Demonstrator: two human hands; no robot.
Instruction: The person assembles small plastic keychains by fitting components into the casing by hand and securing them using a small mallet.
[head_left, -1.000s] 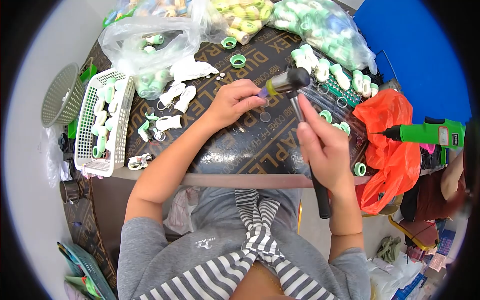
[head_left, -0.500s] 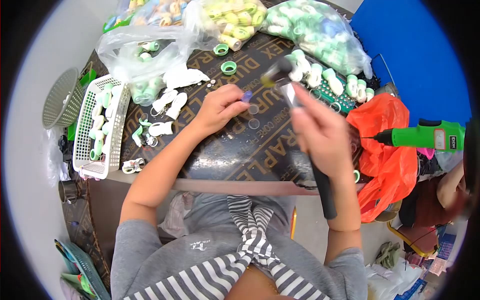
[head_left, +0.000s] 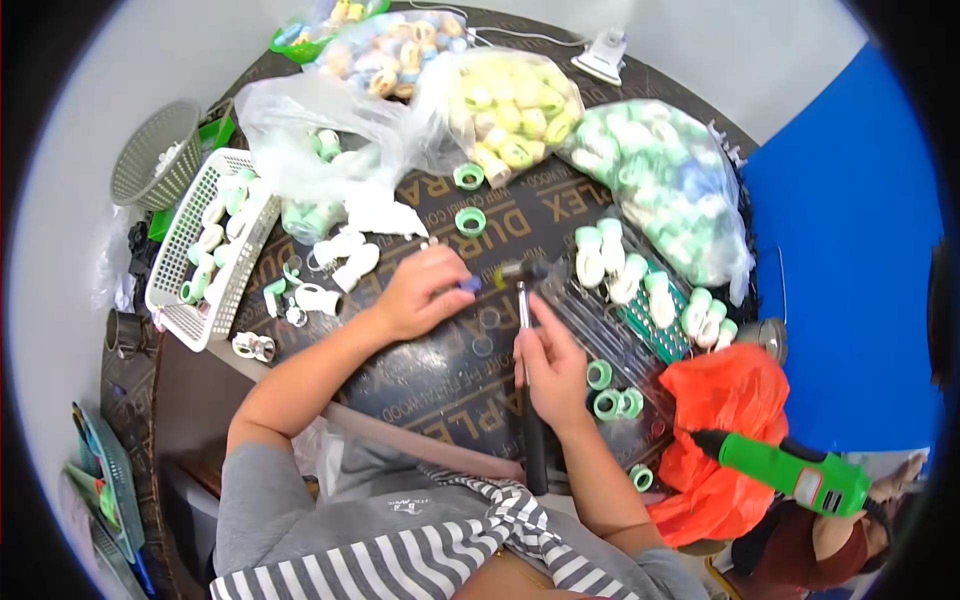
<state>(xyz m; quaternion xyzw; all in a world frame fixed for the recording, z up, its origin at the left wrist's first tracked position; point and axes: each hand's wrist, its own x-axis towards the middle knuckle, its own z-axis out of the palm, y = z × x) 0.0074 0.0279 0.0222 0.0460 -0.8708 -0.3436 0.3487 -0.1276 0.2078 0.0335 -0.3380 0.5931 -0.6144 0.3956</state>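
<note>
My left hand (head_left: 428,290) pinches a small purple piece (head_left: 470,285) over the dark printed table. In my right hand (head_left: 550,365) is a hammer (head_left: 534,430), its handle pointing down toward the table's front edge. The hammer's head, with a yellow face, is just right of the purple piece, apart from it. Two clear rings (head_left: 484,346) lie on the tabletop between my hands. White and green shoe-shaped pieces (head_left: 357,267) lie left of my left hand, and green rings (head_left: 607,404) lie right of my right hand.
A white basket (head_left: 168,275) of green and white pieces stands at the left. Bags of yellow (head_left: 515,100) and green pieces (head_left: 655,180) lie at the back. A green electric screwdriver (head_left: 790,472) hangs by a red bag (head_left: 725,400) at the right. Another person (head_left: 800,540) is beyond it.
The view has tilted and shifted, showing more of the table's back. The hammer has come down and left, its head now near the purple piece, which my left hand still holds.
</note>
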